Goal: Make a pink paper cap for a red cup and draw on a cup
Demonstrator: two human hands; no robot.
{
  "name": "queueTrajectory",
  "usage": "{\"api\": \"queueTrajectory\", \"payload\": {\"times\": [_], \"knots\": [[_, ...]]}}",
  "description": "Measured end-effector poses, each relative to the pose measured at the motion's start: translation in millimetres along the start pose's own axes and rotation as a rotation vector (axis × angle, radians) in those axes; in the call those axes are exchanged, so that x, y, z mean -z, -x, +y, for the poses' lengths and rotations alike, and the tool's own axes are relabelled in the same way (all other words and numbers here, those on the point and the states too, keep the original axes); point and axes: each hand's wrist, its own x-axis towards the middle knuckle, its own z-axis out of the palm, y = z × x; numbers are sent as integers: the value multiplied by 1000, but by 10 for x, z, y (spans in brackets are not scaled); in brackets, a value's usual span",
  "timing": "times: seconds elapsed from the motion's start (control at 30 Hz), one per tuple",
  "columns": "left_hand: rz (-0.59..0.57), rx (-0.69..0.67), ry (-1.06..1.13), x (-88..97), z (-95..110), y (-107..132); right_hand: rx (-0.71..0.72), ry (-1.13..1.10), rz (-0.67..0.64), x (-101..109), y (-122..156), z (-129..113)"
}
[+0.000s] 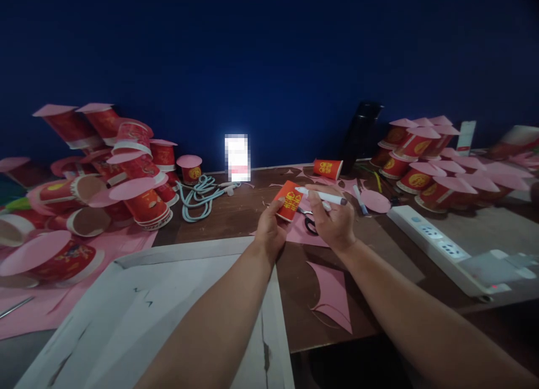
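In my left hand (272, 226) is a red paper cup (288, 201) with yellow characters, tilted above the table. My right hand (334, 218) grips a white marker (322, 195), its tip end close to the cup's side; whether it touches I cannot tell. Below the hands lie scissors (310, 226) with dark handles, partly hidden by my right hand, on a piece of pink paper (305, 236). Another red cup (328, 168) rests on its side just behind, and a pink paper disc (376, 201) lies to the right.
Many red cups with pink discs crowd the left (141, 204) and the right (421, 145). A white power strip (438, 248) stands right, a shallow white box (138, 316) front left. A pale blue cable (197, 195), a blurred bright screen (238, 158) and a dark bottle (362, 131) sit behind.
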Motion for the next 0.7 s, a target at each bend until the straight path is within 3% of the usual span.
{"api": "queueTrajectory", "payload": {"times": [0.7], "knots": [[-2, 23, 5, -1, -11, -18, -20, 17, -16, -23, 15, 6]]}}
